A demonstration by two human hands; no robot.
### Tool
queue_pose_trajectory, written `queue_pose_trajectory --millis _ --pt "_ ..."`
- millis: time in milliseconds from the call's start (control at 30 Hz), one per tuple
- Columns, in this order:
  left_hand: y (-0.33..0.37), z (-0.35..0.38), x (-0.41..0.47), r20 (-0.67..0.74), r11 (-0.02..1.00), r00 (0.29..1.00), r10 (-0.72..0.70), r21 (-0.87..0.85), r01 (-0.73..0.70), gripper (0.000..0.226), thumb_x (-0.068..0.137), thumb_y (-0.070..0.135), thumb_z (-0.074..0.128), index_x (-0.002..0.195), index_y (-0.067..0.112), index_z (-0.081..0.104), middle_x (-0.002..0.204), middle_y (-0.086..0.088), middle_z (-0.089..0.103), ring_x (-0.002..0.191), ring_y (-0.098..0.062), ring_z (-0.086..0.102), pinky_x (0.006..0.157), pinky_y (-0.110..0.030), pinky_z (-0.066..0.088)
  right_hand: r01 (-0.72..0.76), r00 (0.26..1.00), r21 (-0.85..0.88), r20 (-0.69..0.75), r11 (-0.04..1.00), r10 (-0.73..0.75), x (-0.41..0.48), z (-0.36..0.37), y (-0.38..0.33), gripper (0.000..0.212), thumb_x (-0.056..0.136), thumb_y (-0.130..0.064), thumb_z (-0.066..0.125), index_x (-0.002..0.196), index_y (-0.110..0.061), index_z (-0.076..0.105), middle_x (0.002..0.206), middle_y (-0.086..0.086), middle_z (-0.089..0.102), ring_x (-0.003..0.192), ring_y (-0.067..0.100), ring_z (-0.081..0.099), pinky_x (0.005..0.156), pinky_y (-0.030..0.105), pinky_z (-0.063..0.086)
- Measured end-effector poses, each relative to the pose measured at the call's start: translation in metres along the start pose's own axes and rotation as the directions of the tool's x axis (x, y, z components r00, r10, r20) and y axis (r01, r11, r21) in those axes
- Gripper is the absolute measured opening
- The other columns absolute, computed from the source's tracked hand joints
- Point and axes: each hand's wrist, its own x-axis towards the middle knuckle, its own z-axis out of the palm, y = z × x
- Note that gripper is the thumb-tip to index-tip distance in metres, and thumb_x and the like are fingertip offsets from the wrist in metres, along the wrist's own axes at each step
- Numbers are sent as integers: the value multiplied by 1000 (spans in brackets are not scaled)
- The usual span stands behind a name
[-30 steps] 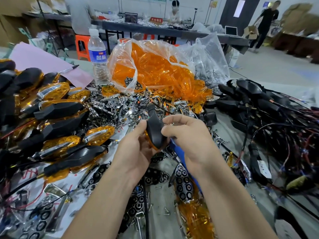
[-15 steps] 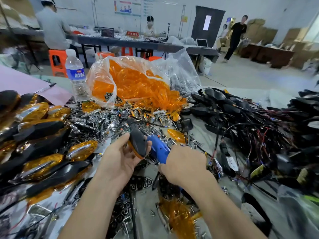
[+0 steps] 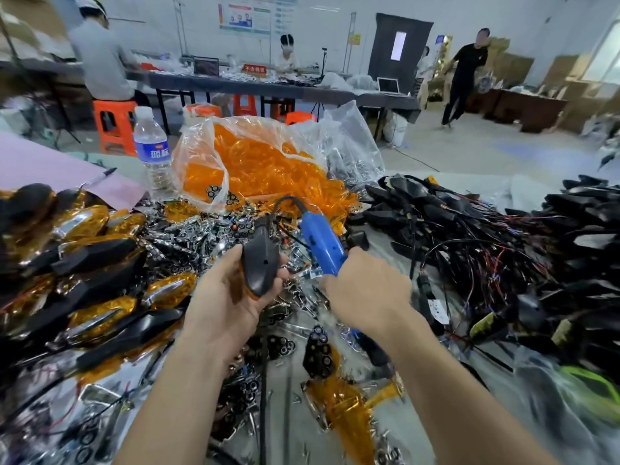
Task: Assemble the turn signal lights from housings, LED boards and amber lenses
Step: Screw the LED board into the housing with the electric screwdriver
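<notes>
While the left hand (image 3: pixel 228 307) clasps a black turn signal (image 3: pixel 260 266), the right hand (image 3: pixel 369 293) grips a blue screwdriver (image 3: pixel 322 245) just beside it. Orange lenses (image 3: pixel 268 169) pile up beyond both hands.

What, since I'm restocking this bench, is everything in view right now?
amber lenses: a bagful, orange, clear bag at centre back
finished turn signals: a pile, black and amber, left
LED boards: a heap, chrome, centre
wired housings: a heap, black, right
water bottle: one, clear, left of the bag
pen: one, dark, back left
stools: several, orange, background
turn signal housing: one, black, held at centre
electric screwdriver: one, blue, held beside it
left hand: one, bare, grips the turn signal housing
right hand: one, bare, grips the electric screwdriver
</notes>
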Motion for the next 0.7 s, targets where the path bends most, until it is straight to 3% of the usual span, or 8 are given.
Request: queue_pose_trajectory --millis 167,300,367,433,500,567,633,700 --pt "24 -15 -4 9 992 1000 8 -129 -6 54 91 34 64 123 -8 68 109 -29 71 75 -27 73 61 -25 62 -44 991 205 -115 978 69 -2 -17 3 26 100 -48 53 110 -26 44 84 -5 54 78 28 55 70 38 38" --pt "22 -27 0 -94 992 995 -36 -124 24 52 105 35 52 132 -9 58 106 -27 74 78 -29 75 64 -27 63 26 975 477 -205 879 83 -2 -35 12 20 99 -43 59 112 -33 46 87 -11 62 79 24 63 74 42 49" --pt "15 -27 0 -129 995 989 -66 -89 55 50 108 33 46 132 -9 57 103 -27 74 75 -31 75 62 -30 63 142 959 653 -276 744 59 0 -42 16 18 100 -32 63 116 -30 53 91 -15 66 85 20 67 74 38 53" --pt "10 -24 -2 -143 997 987 -74 6 75 45 108 29 43 130 -7 58 105 -27 74 76 -32 75 62 -32 63 213 959 815 -280 538 45 -1 -47 15 20 101 -17 63 116 -28 57 90 -18 68 91 15 70 80 36 58" --pt "4 -19 -7 -160 990 986 -52 125 73 44 107 26 40 127 -9 58 104 -24 74 76 -29 73 63 -33 62 146 984 954 -169 263 65 -2 -47 13 24 102 -9 60 123 -22 57 99 -13 69 100 19 73 86 45 63" --pt "-1 -13 -11 -200 978 980 -10 201 51 43 106 26 36 118 -8 60 94 -21 72 69 -25 70 59 -32 59 61 994 997 -65 45 82 -4 -47 10 26 104 -4 56 128 -12 54 114 9 68 108 29 72 85 52 63" --pt "-5 -5 -15 -265 962 963 43 272 32 38 106 26 36 105 -2 62 81 -17 71 60 -23 65 53 -31 53 12 998 996 -5 -92 70 -7 -47 11 18 102 1 56 117 -10 56 110 16 67 106 34 73 84 59 62" --pt "-9 0 -18 -319 946 943 91 324 19 35 105 26 38 99 0 61 73 -14 70 53 -21 61 45 -28 49 -38 997 988 47 -149 55 -8 -45 13 15 100 2 58 102 -13 59 96 12 71 101 37 74 83 64 60"
